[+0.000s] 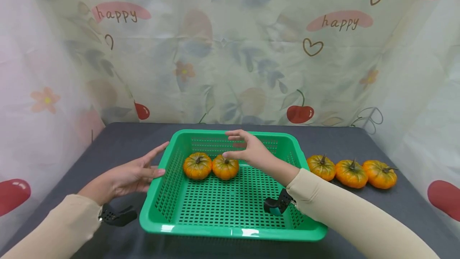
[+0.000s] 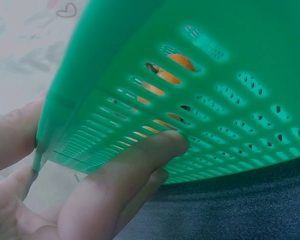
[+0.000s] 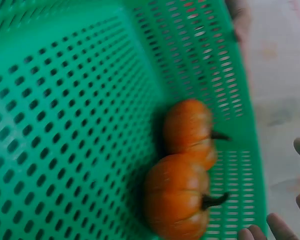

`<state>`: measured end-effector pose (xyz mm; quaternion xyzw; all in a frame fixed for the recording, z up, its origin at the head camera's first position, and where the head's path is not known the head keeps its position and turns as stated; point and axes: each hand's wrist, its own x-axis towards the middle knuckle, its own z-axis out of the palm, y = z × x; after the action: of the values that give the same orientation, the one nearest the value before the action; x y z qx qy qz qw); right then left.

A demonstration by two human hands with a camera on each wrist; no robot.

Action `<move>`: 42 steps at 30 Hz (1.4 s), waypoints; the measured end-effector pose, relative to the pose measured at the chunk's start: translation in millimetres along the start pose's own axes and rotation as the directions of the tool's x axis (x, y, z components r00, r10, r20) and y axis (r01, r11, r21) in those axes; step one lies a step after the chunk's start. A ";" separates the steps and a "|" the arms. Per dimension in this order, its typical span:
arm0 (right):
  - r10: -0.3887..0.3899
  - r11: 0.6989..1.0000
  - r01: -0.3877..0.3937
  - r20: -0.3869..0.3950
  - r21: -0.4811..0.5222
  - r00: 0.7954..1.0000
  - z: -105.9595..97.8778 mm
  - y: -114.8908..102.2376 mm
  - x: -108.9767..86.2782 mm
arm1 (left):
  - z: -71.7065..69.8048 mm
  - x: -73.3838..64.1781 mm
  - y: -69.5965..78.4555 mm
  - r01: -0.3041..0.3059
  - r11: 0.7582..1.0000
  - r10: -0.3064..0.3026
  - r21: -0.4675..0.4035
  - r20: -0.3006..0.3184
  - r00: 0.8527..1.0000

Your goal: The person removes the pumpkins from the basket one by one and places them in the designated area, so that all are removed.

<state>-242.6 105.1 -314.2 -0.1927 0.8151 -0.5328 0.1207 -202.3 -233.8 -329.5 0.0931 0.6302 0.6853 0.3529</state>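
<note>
A green plastic basket (image 1: 230, 233) with slotted walls stands in front of me. Two small orange pumpkins sit side by side at its back left, one on the left (image 1: 197, 166) and another beside it (image 1: 225, 168). My left hand (image 1: 129, 177) is at the basket's left side, its fingers touching the outer wall and rim, as the left wrist view also shows. Above the second pumpkin hovers my right hand (image 1: 248, 149), fingers spread with nothing held. In the right wrist view its fingertips (image 3: 280, 227) appear apart from both pumpkins.
To the right of the basket, three more pumpkins stand in a row: one near the wall (image 1: 321, 167), a middle one (image 1: 351, 174) and an outer one (image 1: 379, 174). A dark cloth (image 1: 125, 141) covers the table. Printed curtains (image 1: 230, 71) enclose the back and sides.
</note>
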 end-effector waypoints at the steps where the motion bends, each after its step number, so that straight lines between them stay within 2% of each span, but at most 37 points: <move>1: 0.017 1.000 -0.017 0.007 -0.005 1.000 2.1 1.9 2.3 | -0.2 0.0 -0.1 0.000 1.000 0.000 0.002 0.001 1.000; 6: 0.068 0.997 -0.066 0.029 -0.049 0.997 10.3 9.7 10.7 | -0.6 0.4 -0.4 0.004 1.000 -0.004 0.003 0.000 1.000; 17: 0.129 0.979 -0.112 0.087 -0.172 0.988 15.8 21.5 19.0 | -0.7 -0.5 1.2 0.003 1.000 -0.003 0.008 0.000 1.000; 24: 0.130 0.970 -0.102 0.118 -0.220 0.985 20.1 26.5 18.3 | -2.3 0.1 -0.3 0.001 1.000 -0.001 0.009 0.003 1.000; 32: 0.148 0.964 -0.096 0.202 -0.246 0.968 22.6 35.0 16.7 | -3.6 1.0 -1.8 -0.005 1.000 0.005 0.007 0.012 1.000; 42: 0.152 0.958 -0.088 0.220 -0.274 0.964 22.0 35.8 18.5 | -3.0 0.5 -1.5 -0.003 1.000 0.003 0.002 0.004 1.000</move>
<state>-257.1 91.6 -355.7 -0.2194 0.8681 -0.3850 0.2237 -203.8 -236.0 -331.7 0.0957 0.6301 0.6851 0.3529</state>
